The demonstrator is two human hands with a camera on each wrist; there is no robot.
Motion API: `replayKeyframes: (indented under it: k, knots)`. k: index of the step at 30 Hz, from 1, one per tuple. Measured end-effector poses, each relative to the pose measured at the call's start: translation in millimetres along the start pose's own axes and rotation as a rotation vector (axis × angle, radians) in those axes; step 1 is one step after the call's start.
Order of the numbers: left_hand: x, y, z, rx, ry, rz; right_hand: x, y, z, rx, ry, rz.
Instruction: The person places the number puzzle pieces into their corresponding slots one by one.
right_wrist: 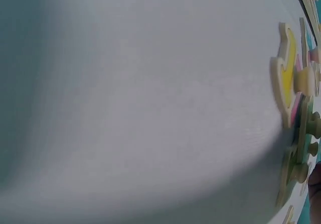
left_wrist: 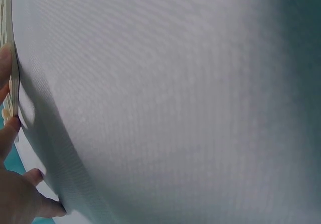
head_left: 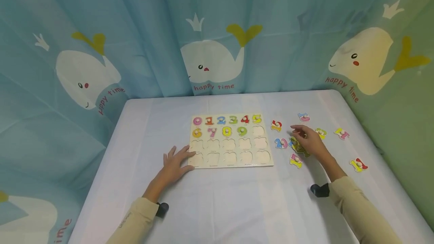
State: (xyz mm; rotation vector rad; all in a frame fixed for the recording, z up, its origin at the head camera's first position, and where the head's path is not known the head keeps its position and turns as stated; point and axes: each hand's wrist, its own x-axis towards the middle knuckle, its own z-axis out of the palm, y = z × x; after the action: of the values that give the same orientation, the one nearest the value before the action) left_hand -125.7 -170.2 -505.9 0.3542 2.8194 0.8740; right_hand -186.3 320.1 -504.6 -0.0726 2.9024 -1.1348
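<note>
Far left, we are seeing a beige sleeve [head_left: 137, 215], its left hand [head_left: 174, 166] spreading its fingers wide and gripping nothing; forefinger and thumb are touching the left edge of a pale wooden rectangular number board [head_left: 221, 153].

Right of those fingers, the board is lying flat, coloured numerals 0 to 9 [head_left: 226, 131] sitting in its upper two rows; bare recesses [head_left: 229, 157] are filling the lower two rows and ending the second.

Further right, just short of the right fingertips, we are noting a red-and-orange knobbed number piece [head_left: 276, 125], and below it a blue-and-pink "20" piece [head_left: 280, 143]. A pink-and-yellow piece [head_left: 295, 160] is lying nearer the person than the fingers.

The right hand [head_left: 310, 142] is hovering over an overlapping heap of yellow-green knobbed pieces [head_left: 298, 147]; its fingers are bending loosely, partly open, with no piece showing in them.

Beyond these fingertips, a blue-and-pink piece [head_left: 304, 117] is lying apart. Right of the fingers we are finding a green-and-yellow piece [head_left: 320, 133], a yellow-and-pink one [head_left: 341, 133] and, nearer the person, a yellow-and-red one [head_left: 358, 165].
</note>
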Motion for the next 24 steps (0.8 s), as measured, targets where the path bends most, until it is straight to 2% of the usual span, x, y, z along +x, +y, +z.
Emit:
replayKeyframes:
  k: [4,9,14,19,24]
  knots:
    - [0.4,2.6,-0.1,0.002,-0.008,-0.015,-7.9,5,0,-0.015,-0.011,-0.021]
    - [1.5,3.0,0.1,0.006,-0.016,-0.03,-22.8,11,-3,-0.025,0.02,-0.051]
    - [3.1,0.7,-2.5,0.016,-0.015,-0.026,-35.9,17,-5,-0.024,0.039,-0.03]
    - [3.2,-0.3,-4.0,0.01,0.006,-0.012,-40.7,17,-1,0.018,0.047,-0.029]
    - [3.6,-0.8,0.4,0.013,-0.009,-0.008,-46.1,17,2,-0.043,0.087,-0.036]
